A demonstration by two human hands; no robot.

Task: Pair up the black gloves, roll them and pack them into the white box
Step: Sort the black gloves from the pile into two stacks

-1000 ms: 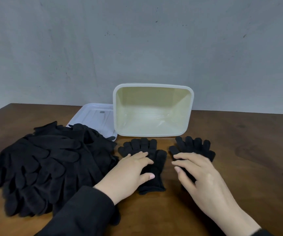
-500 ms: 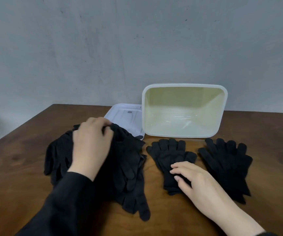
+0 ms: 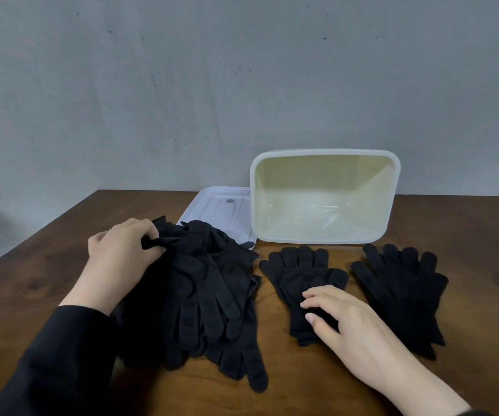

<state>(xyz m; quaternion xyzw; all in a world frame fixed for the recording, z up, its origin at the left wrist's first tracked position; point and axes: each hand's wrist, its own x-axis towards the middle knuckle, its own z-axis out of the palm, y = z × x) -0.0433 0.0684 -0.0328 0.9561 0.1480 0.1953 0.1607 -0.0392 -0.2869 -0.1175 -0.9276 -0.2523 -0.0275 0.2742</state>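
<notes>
Matt black knit cloth is making up the heap of gloves (image 3: pixel 206 295); the white box (image 3: pixel 324 237) is showing glossy smooth plastic, the table (image 3: pixel 467 235) dark grained wood.

The place reads as a plain indoor work corner, though its exact kind cannot be told: a dark wooden table (image 3: pixel 467 235) stands pushed against a bare, scuffed grey wall (image 3: pixel 242 85), with no furnishings or decoration visible around it.

Left arm: long black plain fabric sleeve (image 3: pixel 62 358) ending at the wrist, on the far side of the wooden brown table (image 3: pixel 467 235) from the right arm. Right arm: forearm bare, black cuff edge (image 3: pixel 479 412) visible. Both hands bare, no jewellery seen.
</notes>
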